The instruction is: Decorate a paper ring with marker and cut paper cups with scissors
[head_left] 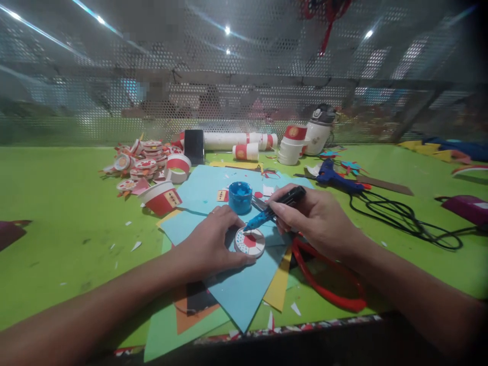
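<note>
A small round white disc (249, 242) with a red centre and blue dots lies on light blue paper (240, 290). My left hand (213, 239) grips its left side between thumb and fingers. In my right hand (312, 216) is a blue-stained marker (272, 208) with a black end, its tip at the disc's upper edge. Just behind the disc stands a small blue paint pot (240, 197). Scissors with red handles (328, 284) lie partly under my right hand.
A pile of decorated discs (147, 161) and a red-and-white paper cup (160, 198) are at the left. Stacked cups (292, 145), a bottle (318, 131) and a phone (194, 146) stand behind. A blue glue gun (335, 178) with a black cord lies right.
</note>
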Available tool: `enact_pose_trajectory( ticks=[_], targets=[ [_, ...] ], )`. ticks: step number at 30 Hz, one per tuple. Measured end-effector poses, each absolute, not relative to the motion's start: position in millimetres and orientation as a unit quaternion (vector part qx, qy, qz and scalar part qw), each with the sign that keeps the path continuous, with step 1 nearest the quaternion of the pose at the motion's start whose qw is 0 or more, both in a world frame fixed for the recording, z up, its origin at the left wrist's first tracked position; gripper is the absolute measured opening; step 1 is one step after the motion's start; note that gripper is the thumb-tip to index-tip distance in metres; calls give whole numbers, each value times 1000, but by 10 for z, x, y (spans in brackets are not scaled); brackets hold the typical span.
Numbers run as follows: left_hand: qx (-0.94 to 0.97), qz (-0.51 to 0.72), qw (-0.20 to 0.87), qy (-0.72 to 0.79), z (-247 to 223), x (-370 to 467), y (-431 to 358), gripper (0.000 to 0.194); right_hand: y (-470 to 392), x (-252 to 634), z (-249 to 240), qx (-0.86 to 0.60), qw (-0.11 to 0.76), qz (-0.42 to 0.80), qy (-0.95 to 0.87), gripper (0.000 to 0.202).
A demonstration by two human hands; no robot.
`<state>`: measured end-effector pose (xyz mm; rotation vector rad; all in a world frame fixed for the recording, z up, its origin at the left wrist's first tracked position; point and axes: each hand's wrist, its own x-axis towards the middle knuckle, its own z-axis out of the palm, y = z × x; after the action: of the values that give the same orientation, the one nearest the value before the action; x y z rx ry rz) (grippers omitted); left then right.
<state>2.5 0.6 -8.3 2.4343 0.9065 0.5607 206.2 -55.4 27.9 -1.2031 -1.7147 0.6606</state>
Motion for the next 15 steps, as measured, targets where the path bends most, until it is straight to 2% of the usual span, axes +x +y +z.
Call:
enact_pose_trajectory(
  ticks=[15],
  targets=[
    [888,204,240,334,-72,39,4,41,-535,2022,276,-484,456,251,-704,12]
  ],
)
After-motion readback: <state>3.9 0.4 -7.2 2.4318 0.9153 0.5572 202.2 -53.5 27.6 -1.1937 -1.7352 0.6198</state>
